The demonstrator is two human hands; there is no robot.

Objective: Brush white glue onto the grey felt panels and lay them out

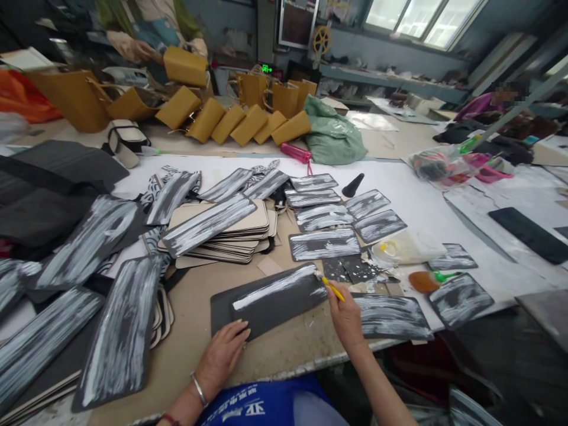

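Observation:
My right hand (347,319) grips a small brush (333,290) with a yellow handle. Its bristles touch the right end of a dark grey rectangular panel (275,310). A thick white streak of what looks like glue runs along the panel's upper part. At the panel's lower left edge, my left hand (226,349) lies with fingers stretched out, pressing it against the table. Just right of the panel is another dark piece (393,316) smeared with white. Behind the brush are paint-spattered dark scraps (350,269) and a pale container (406,247) on its side.
White-smeared panels (119,331) cover the left side. A stack of cream boards (222,236) stands behind my panel. Several mustard bags (248,124) line the far side, where a person (153,35) holds one. A green bag (332,133) and a black cone (353,185) lie further back.

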